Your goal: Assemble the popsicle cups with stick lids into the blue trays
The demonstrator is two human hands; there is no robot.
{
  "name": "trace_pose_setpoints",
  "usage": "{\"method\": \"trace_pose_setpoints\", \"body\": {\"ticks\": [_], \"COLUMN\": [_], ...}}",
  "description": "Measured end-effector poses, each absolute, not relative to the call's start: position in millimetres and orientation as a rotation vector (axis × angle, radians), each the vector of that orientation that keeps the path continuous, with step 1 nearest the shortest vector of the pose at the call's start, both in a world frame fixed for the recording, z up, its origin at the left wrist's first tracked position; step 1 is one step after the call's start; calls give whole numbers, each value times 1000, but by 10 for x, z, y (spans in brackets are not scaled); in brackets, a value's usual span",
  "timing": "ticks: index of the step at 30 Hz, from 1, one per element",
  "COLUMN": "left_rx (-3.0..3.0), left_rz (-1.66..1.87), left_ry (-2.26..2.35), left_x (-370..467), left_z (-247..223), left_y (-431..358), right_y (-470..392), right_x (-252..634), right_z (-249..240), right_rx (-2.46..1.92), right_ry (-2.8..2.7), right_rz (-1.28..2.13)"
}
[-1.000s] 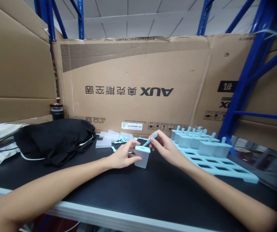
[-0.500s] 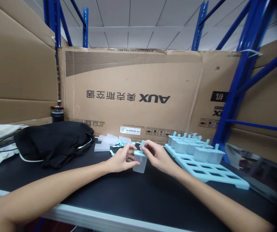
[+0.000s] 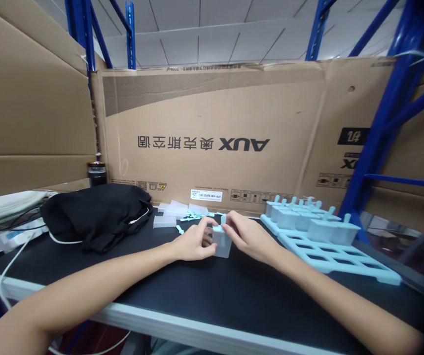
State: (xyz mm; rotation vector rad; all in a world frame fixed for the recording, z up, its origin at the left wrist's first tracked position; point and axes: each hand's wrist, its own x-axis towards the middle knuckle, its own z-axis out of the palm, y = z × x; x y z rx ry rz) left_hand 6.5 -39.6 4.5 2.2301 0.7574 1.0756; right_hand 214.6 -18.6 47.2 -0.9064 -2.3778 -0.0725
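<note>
A frosted clear popsicle mold [image 3: 222,246] stands upright above the black tabletop, between my two hands. My left hand [image 3: 194,240] is closed round its left side, thumb low and fingertips near the top rim. From above right, my right hand [image 3: 249,235] pinches at the light-blue popsicle stick [image 3: 223,219] and lid on top, its fingers partly hiding them. Whether the lid is fully seated I cannot tell. On the right, a light-blue mold rack [image 3: 339,259] carries several lidded molds [image 3: 325,231] with sticks up; its near slots hold none.
Behind my left hand lie several loose clear molds [image 3: 165,222] and a pile of light-blue sticks [image 3: 196,215]. A black cloth bundle [image 3: 97,214] and white cables [image 3: 7,276] sit at left. A cardboard sheet [image 3: 204,108] and blue shelf posts [image 3: 378,128] stand behind.
The camera view has turned slightly left, so everything appears further right. Both hands still hold the mold and its stick; my right fingers now cover more of the stick.
</note>
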Motion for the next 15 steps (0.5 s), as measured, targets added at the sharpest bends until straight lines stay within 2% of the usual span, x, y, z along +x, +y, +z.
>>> {"method": "trace_pose_setpoints", "body": {"ticks": [8,15], "left_rx": [2293,2931], "left_rz": [1023,773], "left_ry": [790,1081], "left_x": [40,-181], "left_z": [36,291], "left_y": [-376,-388], "right_y": [-272,-127], "right_x": [2033,2144], "right_z": [319,409], "right_rx": [-1066,-1021], "right_ry": [-2340,-2428], "right_rz": [-12,-122]}}
